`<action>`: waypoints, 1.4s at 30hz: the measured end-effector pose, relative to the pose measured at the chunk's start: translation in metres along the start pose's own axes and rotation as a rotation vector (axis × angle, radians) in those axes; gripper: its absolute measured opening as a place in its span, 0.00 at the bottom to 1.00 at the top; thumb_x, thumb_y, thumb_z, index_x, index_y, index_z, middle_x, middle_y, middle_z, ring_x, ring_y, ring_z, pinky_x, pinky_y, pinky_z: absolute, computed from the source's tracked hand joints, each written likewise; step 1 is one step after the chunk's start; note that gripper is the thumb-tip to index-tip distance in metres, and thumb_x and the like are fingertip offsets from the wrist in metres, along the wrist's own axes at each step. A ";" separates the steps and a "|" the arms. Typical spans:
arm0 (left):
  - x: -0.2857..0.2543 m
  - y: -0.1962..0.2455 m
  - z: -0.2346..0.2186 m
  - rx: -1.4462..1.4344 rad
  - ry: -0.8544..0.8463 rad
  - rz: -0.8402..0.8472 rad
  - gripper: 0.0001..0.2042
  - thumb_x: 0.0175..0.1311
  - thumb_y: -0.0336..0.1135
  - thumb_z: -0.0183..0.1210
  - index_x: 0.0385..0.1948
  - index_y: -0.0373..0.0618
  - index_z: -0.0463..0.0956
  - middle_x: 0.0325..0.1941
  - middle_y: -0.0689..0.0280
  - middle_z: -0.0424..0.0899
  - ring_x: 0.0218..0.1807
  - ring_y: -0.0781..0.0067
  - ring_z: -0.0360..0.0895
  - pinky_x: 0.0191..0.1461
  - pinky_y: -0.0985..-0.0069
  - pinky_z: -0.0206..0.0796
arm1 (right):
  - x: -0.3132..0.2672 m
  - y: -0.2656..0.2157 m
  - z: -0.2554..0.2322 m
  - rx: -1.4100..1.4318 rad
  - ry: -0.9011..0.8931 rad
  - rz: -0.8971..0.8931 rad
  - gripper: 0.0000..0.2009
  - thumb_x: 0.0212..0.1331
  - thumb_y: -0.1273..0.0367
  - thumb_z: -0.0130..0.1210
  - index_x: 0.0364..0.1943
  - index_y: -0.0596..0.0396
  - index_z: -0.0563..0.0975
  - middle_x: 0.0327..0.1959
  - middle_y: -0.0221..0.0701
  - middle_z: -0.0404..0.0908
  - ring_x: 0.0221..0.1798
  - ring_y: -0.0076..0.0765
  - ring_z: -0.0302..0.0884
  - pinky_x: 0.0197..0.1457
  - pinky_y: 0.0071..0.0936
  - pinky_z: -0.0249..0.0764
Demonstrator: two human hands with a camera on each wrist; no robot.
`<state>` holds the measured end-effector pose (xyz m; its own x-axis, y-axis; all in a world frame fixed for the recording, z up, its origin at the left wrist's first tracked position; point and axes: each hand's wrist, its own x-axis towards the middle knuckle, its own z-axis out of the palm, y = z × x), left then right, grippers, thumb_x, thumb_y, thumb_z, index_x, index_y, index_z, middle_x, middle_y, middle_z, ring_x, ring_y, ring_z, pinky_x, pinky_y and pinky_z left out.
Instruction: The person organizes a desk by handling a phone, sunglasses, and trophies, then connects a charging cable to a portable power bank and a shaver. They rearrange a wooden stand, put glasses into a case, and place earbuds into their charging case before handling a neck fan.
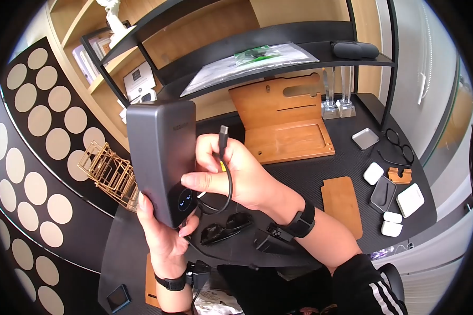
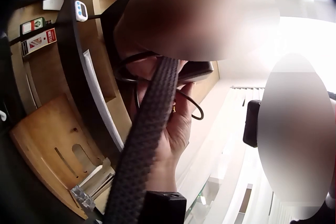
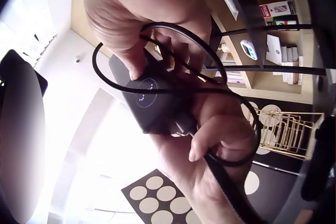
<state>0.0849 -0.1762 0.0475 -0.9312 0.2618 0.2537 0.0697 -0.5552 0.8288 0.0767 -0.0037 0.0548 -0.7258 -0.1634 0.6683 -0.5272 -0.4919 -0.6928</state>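
My left hand (image 1: 165, 239) grips the lower end of a dark grey power bank (image 1: 155, 152), held up at a tilt above the desk. A round display (image 3: 148, 91) glows on its face. My right hand (image 1: 242, 176) holds a black charging cable (image 3: 202, 50) in its curled fingers. The cable's USB-C plug (image 1: 224, 136) points up beside the index finger. My right thumb touches the power bank's face near the display. The cable loops around in front of both hands, and a metal connector (image 3: 182, 128) shows at the power bank's lower end, by my left fingers.
Sunglasses (image 1: 227, 228) lie on the black desk (image 1: 299, 181) below the hands. Behind stands a wooden organiser (image 1: 286, 142). Earbud cases (image 1: 391, 224), small trays (image 1: 365, 139) and round glasses (image 1: 399, 146) are at right. A gold wire rack (image 1: 110, 176) stands left; a phone (image 1: 119, 298) lies front left.
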 end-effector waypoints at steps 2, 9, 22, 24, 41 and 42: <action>0.001 0.003 0.000 -0.096 0.000 -0.096 0.29 0.63 0.65 0.44 0.47 0.47 0.70 0.29 0.62 0.75 0.12 0.78 0.60 0.10 0.87 0.48 | 0.000 0.004 0.002 0.164 0.053 -0.026 0.21 0.50 0.76 0.66 0.20 0.47 0.60 0.26 0.23 0.70 0.31 0.16 0.69 0.35 0.18 0.68; 0.009 0.004 -0.013 -0.446 -0.376 -0.471 0.35 0.64 0.63 0.36 0.58 0.38 0.63 0.22 0.60 0.70 0.07 0.79 0.54 0.05 0.85 0.47 | -0.003 0.009 0.007 -0.115 0.067 -0.063 0.25 0.42 0.73 0.72 0.18 0.47 0.60 0.22 0.21 0.67 0.27 0.15 0.65 0.31 0.18 0.65; 0.008 0.011 0.002 -0.306 -0.068 -0.530 0.35 0.61 0.67 0.34 0.44 0.37 0.68 0.08 0.66 0.58 0.05 0.77 0.50 0.04 0.82 0.45 | -0.004 0.010 0.009 -0.114 0.115 0.017 0.23 0.42 0.67 0.74 0.16 0.47 0.62 0.18 0.19 0.66 0.24 0.16 0.63 0.27 0.18 0.59; 0.007 0.011 0.001 -0.299 -0.079 -0.509 0.36 0.61 0.67 0.33 0.42 0.35 0.68 0.07 0.66 0.57 0.05 0.77 0.50 0.04 0.81 0.45 | -0.004 0.013 0.010 -0.114 0.120 0.007 0.23 0.44 0.68 0.73 0.17 0.47 0.62 0.18 0.19 0.66 0.24 0.16 0.63 0.27 0.18 0.60; 0.020 0.009 -0.014 -0.361 -0.404 -0.190 0.45 0.58 0.76 0.30 0.46 0.33 0.70 0.11 0.61 0.66 0.07 0.76 0.55 0.11 0.81 0.50 | 0.001 0.024 0.016 0.402 0.668 0.101 0.23 0.65 0.61 0.54 0.61 0.50 0.64 0.44 0.31 0.71 0.34 0.22 0.73 0.29 0.23 0.74; 0.019 0.006 -0.012 -0.359 -0.401 -0.190 0.45 0.58 0.76 0.30 0.46 0.33 0.70 0.11 0.61 0.66 0.07 0.76 0.55 0.11 0.81 0.50 | 0.000 0.024 0.020 0.474 0.678 0.142 0.23 0.66 0.61 0.53 0.61 0.50 0.63 0.44 0.32 0.71 0.34 0.23 0.73 0.30 0.24 0.75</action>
<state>0.0639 -0.1840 0.0514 -0.7019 0.6233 0.3446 -0.2764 -0.6843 0.6748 0.0726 -0.0327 0.0438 -0.9597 0.2235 0.1706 -0.2786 -0.8377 -0.4697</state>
